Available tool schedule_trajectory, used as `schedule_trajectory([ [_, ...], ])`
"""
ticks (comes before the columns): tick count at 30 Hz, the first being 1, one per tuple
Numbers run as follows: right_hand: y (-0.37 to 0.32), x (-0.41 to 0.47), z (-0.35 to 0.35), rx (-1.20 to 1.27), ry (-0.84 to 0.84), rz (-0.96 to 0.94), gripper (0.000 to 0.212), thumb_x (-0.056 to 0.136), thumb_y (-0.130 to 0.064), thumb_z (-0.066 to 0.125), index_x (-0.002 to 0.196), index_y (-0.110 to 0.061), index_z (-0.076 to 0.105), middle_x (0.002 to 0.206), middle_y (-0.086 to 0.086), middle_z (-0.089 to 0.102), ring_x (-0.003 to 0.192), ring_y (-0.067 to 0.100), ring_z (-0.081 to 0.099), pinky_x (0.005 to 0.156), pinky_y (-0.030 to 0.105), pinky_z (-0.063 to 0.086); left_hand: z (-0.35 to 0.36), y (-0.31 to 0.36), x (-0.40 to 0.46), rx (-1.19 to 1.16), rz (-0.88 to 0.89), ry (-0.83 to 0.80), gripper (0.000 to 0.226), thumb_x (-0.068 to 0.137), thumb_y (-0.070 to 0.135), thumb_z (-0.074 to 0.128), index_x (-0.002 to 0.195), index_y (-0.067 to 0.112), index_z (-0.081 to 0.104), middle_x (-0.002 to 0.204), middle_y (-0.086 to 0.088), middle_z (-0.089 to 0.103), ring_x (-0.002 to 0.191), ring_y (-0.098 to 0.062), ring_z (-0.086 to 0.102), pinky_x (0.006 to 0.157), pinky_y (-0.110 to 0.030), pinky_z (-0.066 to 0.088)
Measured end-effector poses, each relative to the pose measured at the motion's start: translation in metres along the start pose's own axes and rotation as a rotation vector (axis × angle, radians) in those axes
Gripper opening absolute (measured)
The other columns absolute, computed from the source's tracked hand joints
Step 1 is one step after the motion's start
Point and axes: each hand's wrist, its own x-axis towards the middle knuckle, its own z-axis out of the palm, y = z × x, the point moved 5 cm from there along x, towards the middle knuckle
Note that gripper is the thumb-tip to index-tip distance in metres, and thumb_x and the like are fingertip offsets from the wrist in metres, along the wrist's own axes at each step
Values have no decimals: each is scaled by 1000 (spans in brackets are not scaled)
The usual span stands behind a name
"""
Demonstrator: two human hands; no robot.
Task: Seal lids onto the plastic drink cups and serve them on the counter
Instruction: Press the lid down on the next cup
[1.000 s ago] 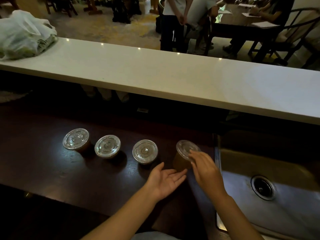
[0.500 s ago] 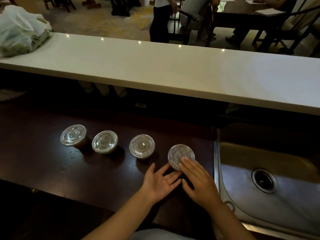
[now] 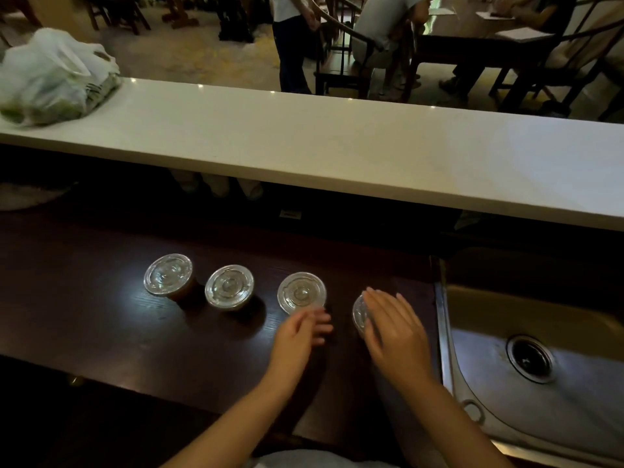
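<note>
- Cafe backroom; dark wood bench [image 3: 101, 332] low in front, white serving counter [image 3: 337, 146] above at 12 o'clock, steel sink [image 3: 540, 383] at 3 o'clock, plastic bag [image 3: 50, 82] at the counter's far left.
- Four lidded cups in a row on the bench; fourth cup [image 3: 358, 314] sits rightmost, just beside the sink edge.
- Right hand [image 3: 393, 327] lies flat over the fourth cup's lid, fingers [image 3: 378, 298] spread and pointing to 11 o'clock, pressing rather than gripping; this hand is nearer.
- Left hand [image 3: 299, 332] is at 9 o'clock of that cup, fingers loosely curled, holding nothing, blurred, close by the third cup [image 3: 301, 292].
- Lids clear, round, domed; the drink beneath looks brown.
- Cups upright, axis vertical; the counter lies up toward 12 o'clock.
</note>
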Motion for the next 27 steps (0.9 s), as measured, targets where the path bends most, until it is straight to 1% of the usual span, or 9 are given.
schedule_trajectory([
  [2,-18,21,11,1,-8,-8,39,87,-15,48,122,-3,58,124,13,61,118,25,54,103,45,38,-21,33,7,274,377,91,26,91,4,48,109,16,62,112,-5,66,99,-5,61,86,-19,47],
  [4,-32,39,30,2,-86,12,44,86,-10,57,129,-1,51,133,15,53,126,29,47,105,47,34,-25,52,18,627,607,40,39,91,7,48,130,10,47,133,-4,52,123,-9,45,103,-13,30],
  [6,-40,51,53,-48,-216,28,51,91,-13,52,138,-3,36,146,13,38,136,26,31,110,42,24,-23,48,38,985,640,-57,52,94,15,42,142,7,25,151,-10,27,140,-18,21,113,-23,16],
  [9,-39,50,85,-123,-413,68,55,98,-19,33,147,-10,8,157,6,7,143,17,2,115,33,6,-23,30,56,1352,555,-168,57,97,24,32,146,9,6,157,-9,4,144,-19,2,116,-35,12],
  [12,-39,42,99,-100,-491,123,55,99,-19,30,147,-9,4,157,6,2,143,15,1,114,30,6,-27,14,60,1383,508,-268,56,99,27,29,146,9,5,157,-9,0,144,-18,-2,117,-35,12],
  [17,-48,25,98,10,-418,168,56,98,-19,34,147,-11,9,156,4,6,142,13,7,113,26,9,-37,1,50,1375,583,-289,55,99,29,27,145,10,4,157,-7,-1,143,-16,-6,117,-35,9],
  [21,-60,3,101,73,-364,215,57,98,-24,34,147,-14,7,151,-7,-5,138,4,-8,111,23,3,-46,-11,35,1384,602,-274,55,99,32,23,145,15,-3,156,-1,-8,141,-12,-13,118,-34,3],
  [24,-60,-7,107,39,-356,246,56,98,-28,29,146,-15,2,151,-7,-8,138,4,-15,111,22,-2,-48,-15,31,1361,603,-284,55,99,32,22,144,18,-7,153,3,-12,139,-9,-18,116,-33,-2],
  [27,-60,-7,110,7,-359,250,58,92,-36,13,146,-15,4,152,-7,-4,139,5,-9,112,24,-3,-48,-15,31,1323,607,-315,55,99,31,23,139,20,-12,152,3,-15,140,-10,-17,118,-32,0],
])
